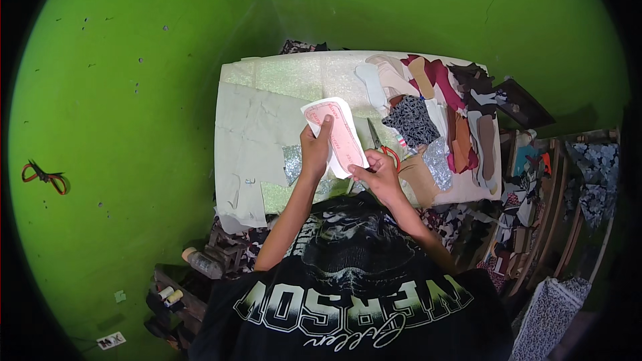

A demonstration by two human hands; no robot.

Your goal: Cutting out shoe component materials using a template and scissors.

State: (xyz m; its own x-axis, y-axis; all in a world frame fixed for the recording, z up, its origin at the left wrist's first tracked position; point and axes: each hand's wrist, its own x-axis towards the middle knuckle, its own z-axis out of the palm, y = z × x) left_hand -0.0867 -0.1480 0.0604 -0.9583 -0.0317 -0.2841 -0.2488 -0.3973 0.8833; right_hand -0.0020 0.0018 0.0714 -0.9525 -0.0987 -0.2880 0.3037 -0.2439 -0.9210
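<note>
Paper (344, 136), white with an elongated pink shape, was held over the worktop (281, 73); fingers of the left hand (314, 152) pinched its nine-o'clock edge, fingers of the right hand (381, 179) its five-o'clock corner. Red-handled scissors (376, 139) lay at the right hand's one o'clock.

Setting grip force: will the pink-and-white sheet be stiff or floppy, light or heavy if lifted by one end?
Probably light: the sheet looks thin, like paper or card. Likely semi-stiff, since it lies almost flat between the left hand and right hand, though two-handed support may hide some sag.
</note>
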